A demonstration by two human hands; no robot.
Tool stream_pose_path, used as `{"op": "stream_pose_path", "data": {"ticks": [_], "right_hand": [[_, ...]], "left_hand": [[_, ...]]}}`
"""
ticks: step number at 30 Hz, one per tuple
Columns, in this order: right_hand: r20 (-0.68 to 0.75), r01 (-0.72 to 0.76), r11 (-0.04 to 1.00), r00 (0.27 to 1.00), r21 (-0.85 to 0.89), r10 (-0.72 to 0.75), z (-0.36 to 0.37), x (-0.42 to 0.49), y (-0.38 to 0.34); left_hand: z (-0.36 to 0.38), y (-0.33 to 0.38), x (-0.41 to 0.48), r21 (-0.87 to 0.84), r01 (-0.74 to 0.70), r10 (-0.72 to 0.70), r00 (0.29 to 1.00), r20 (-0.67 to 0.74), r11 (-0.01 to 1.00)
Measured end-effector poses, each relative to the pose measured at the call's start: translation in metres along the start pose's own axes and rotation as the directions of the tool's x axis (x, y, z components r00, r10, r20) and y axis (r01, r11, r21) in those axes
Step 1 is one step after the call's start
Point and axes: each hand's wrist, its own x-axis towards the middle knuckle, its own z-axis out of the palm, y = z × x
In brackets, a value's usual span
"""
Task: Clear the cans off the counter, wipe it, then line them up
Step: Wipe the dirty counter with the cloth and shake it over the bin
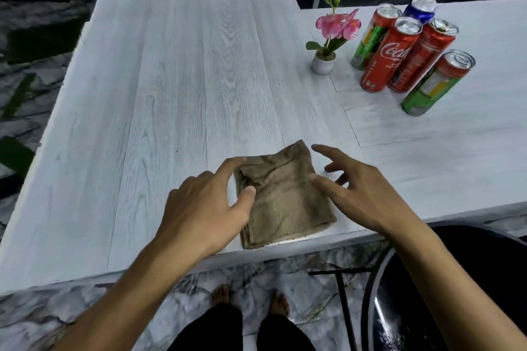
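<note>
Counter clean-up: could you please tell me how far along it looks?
Done: the five cans stand bunched on the side section by the flower pot. In hand: the left hand and right hand are at the folded cloth; wiping itself isn't shown. Left: lining the cans up.

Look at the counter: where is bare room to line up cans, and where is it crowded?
Bare: the stretch beyond the cloth, left of the flower pot; also the strip between the cans and the near edge. Crowded: five cans bunched right of the pot.
</note>
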Motion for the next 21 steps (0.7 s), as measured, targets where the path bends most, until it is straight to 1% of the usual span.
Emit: {"op": "stream_pose_path", "data": {"ticks": [3,8,11,16,21], "right_hand": [[0.081,0.035,0.998,0.996,-0.059,-0.031,0.000,0.006,0.006],[0.135,0.107,0.992,0.986,-0.059,-0.098,0.007,0.015,0.010],[0.162,0.118,0.991,0.981,-0.065,-0.106,0.011,0.021,0.013],[0.162,0.142,0.988,0.978,-0.064,-0.130,0.015,0.024,0.016],[0.130,0.191,0.979,0.975,-0.077,-0.180,0.016,0.022,0.016]], "left_hand": [[0.014,0.012,0.000,-0.033,0.067,-0.065,0.997,0.045,0.997],[0.029,0.019,-0.001,-0.067,0.122,-0.117,0.990,0.079,0.990],[0.035,0.022,0.005,-0.079,0.128,-0.122,0.989,0.082,0.989],[0.043,0.026,0.008,-0.124,0.116,-0.111,0.993,0.044,0.986],[0.050,0.025,0.006,-0.281,0.086,-0.109,0.992,-0.069,0.956]]}}
